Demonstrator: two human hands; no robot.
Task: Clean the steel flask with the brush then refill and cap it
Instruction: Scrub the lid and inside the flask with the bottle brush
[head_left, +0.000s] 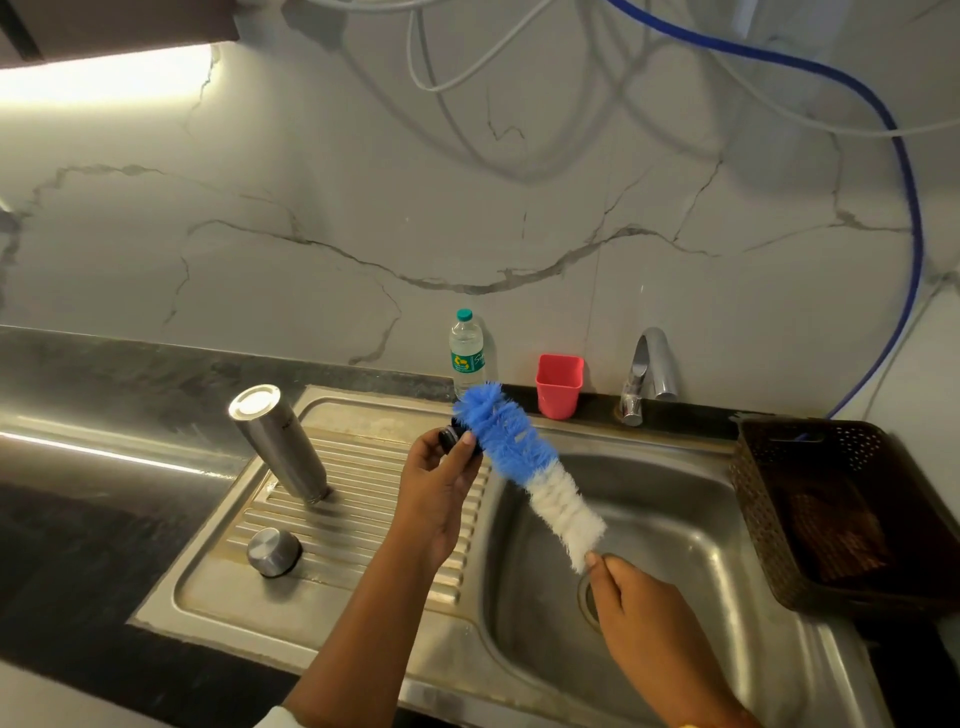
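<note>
- The flask (280, 444) is standing upside down, mouth down, on the ribbed drainboard (363, 519) at the left of the sink, leaning slightly; neither hand is touching it.
- A steel outer cap (274, 552) is lying on the drainboard just in front of the flask, apart from it.
- The left hand (441, 493) is pinching a small black stopper (460, 439) between thumb and fingers, holding it up above the drainboard's right edge.
- The right hand (631, 592) is closing around the handle of the brush (524, 467) just below the white bristles; the handle itself is hidden in the fist.
- The brush is slanting up and left over the basin (675, 519), its blue tip resting against the stopper, so the stopper appears to be getting scrubbed.
- Judged stage: the flask body, inverted as if draining, is probably washed already, though its inside cannot be seen; the closure parts are being cleaned now.
- Remaining, by this reading: rinsing the stopper, perhaps brushing the outer cap, turning the flask upright, refilling it, then fitting stopper and cap.
- No water is visibly running from the tap (647, 374) behind the basin.
- A water bottle (466, 353) and a red cup (559, 385) are standing against the wall behind the sink; either source could be serving the refill.
- A brown basket (753, 467) is sitting at the right of the basin, uninvolved.
</note>
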